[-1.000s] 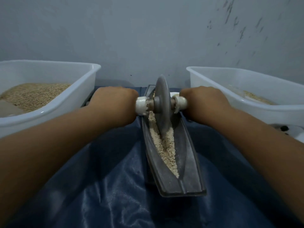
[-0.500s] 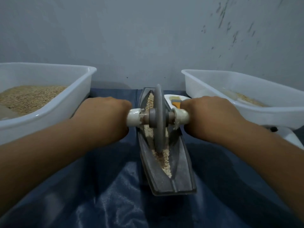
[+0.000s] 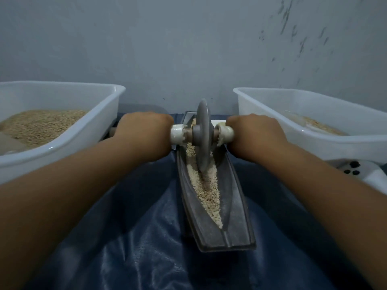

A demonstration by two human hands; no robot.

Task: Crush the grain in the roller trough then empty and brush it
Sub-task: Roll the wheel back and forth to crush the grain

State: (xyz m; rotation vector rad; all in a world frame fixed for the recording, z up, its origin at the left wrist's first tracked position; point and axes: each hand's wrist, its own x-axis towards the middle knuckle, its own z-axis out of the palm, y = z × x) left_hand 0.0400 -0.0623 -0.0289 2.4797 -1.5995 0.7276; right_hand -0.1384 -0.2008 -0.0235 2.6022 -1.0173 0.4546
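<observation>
Grain (image 3: 206, 191) is spread along the groove of a long dark trough (image 3: 234, 216), laid lengthwise on a blue sheet (image 3: 134, 248) at centre, near end closest to the camera. Further up, a grey wheel (image 3: 202, 135) is stood upright in the groove w/ its rim sunk in the grain. Its axle is gripped on both sides: left hand (image 3: 144, 135) is curled round the left handle, right hand (image 3: 255, 135) round the right one; white collars (image 3: 177, 133) are seen just beside each fist. A white tub (image 3: 62, 143) w/ grain is set to the left, another tub (image 3: 314, 141) to the right. A grey wall (image 3: 188, 49) is seen behind.
</observation>
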